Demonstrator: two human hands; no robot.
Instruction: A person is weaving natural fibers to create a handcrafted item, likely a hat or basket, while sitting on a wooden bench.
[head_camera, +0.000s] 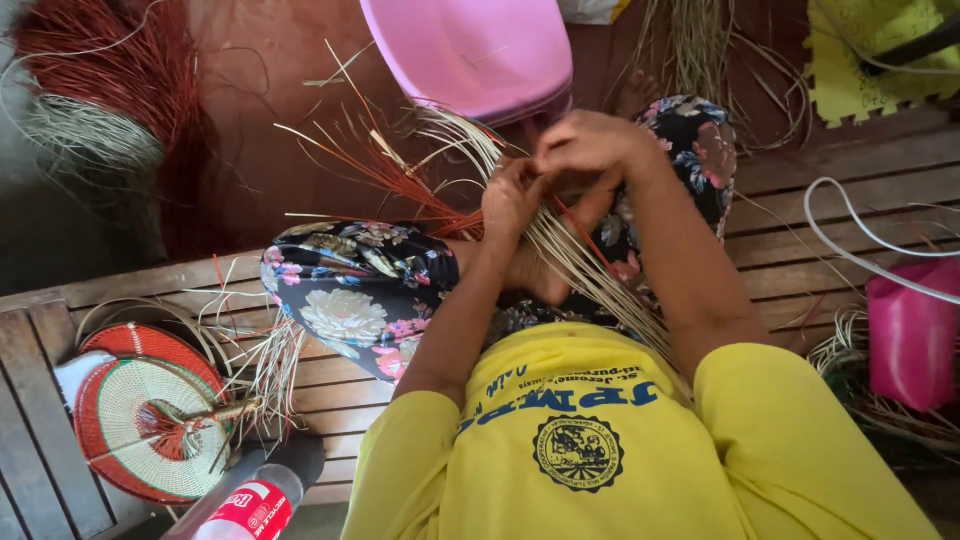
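Observation:
My left hand (512, 198) and my right hand (588, 145) meet in front of my knees, both gripping a bundle of pale and red straw strands (440, 160). The strands fan out to the upper left, and a pale sheaf (590, 275) runs down across my lap. I sit with knees spread in dark floral trousers (360, 285) and a yellow shirt (600, 440). My fingers are closed tightly around the strands where they cross.
Two woven red-and-cream round fans (150, 420) lie on the wooden slats at lower left, beside a plastic bottle (255, 505). A pink plastic tub (470, 50) stands ahead. Red and pale straw bundles (110, 80) lie upper left. A pink container (910, 340) and white cord (850, 250) sit on the right.

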